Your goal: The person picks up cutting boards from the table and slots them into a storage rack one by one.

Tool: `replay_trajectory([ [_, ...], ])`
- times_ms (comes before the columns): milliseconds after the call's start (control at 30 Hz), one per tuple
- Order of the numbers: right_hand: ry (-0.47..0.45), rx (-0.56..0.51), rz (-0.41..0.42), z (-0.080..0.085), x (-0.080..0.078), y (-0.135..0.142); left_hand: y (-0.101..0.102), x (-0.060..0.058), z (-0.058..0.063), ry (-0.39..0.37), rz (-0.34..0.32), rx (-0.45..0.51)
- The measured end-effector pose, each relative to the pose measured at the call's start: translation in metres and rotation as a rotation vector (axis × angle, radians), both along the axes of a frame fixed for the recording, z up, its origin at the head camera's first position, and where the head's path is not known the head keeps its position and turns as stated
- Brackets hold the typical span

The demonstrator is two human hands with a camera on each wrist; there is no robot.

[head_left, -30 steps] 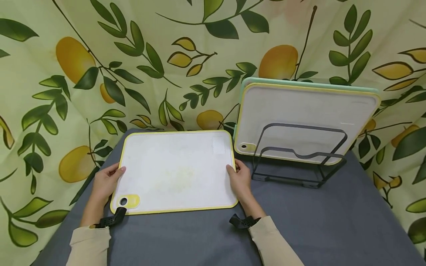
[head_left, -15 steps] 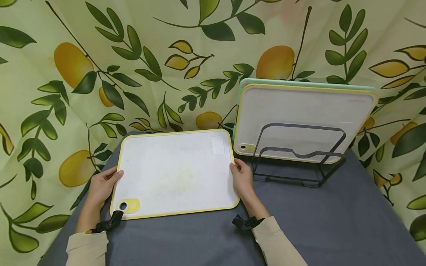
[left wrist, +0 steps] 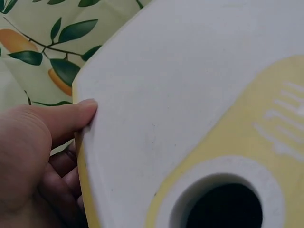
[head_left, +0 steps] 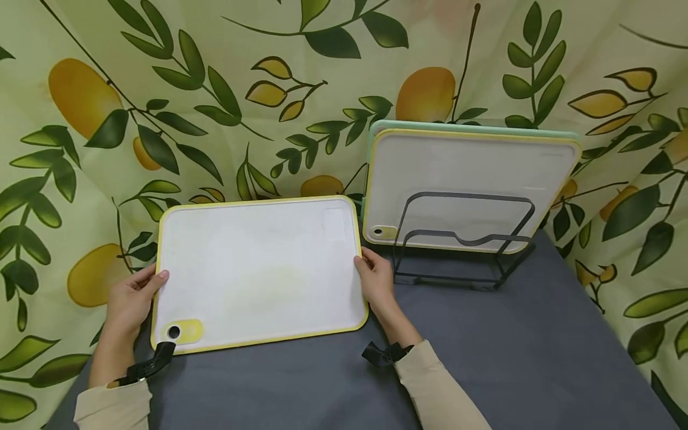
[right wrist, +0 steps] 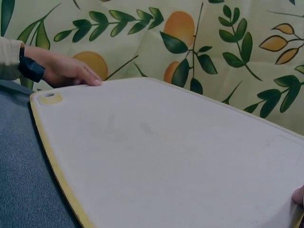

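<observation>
A white cutting board [head_left: 258, 275] with a yellow rim is held level or slightly tilted between both hands, over the grey cloth. My left hand [head_left: 129, 304] grips its left edge; in the left wrist view the thumb [left wrist: 88, 110] lies on top and the curled fingers sit behind the rim. At the opposite short edge, my right hand [head_left: 376, 280] pinches the board, thumb on its face, other fingers mostly hidden underneath. A yellow corner patch [head_left: 190, 330] with a round hole lies near my left wrist. In the right wrist view only my right thumb tip [right wrist: 298, 195] shows.
Right of the board stands a black wire rack [head_left: 464, 239]. Leaning in it is another yellow-rimmed white board [head_left: 462, 167], with a green-edged board [head_left: 484, 127] behind. A leaf-and-fruit patterned curtain [head_left: 204, 149] hangs behind the grey-clothed table [head_left: 484, 352].
The held board looks larger and has come up slightly toward the head camera, its left side shifting leftward. Both hands keep their grip. The head view has turned a little right.
</observation>
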State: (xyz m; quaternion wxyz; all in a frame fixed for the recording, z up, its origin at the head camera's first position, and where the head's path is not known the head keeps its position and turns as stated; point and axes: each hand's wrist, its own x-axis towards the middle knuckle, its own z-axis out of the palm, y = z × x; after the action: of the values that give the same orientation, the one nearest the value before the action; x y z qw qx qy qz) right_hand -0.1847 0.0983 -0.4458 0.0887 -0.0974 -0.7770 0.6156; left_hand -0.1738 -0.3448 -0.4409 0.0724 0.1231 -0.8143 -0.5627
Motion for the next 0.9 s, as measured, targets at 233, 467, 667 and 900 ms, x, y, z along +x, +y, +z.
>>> replay_trajectory([
  [233, 0.037, -0.037, -0.005, 0.009, 0.003, -0.002, -0.001, 0.004, 0.008, 0.01, 0.032, 0.017],
  [467, 0.063, -0.058, -0.022, 0.019, 0.005, 0.001, 0.004, 0.004, 0.017, 0.076, 0.067, 0.127],
  [667, 0.097, -0.094, -0.004, 0.031, 0.01, 0.002, 0.006, 0.008, 0.025, 0.147, 0.103, 0.253],
  [900, 0.159, -0.072, -0.002, 0.046, 0.018, 0.008, 0.011, 0.01, 0.035, 0.222, 0.093, 0.285],
])
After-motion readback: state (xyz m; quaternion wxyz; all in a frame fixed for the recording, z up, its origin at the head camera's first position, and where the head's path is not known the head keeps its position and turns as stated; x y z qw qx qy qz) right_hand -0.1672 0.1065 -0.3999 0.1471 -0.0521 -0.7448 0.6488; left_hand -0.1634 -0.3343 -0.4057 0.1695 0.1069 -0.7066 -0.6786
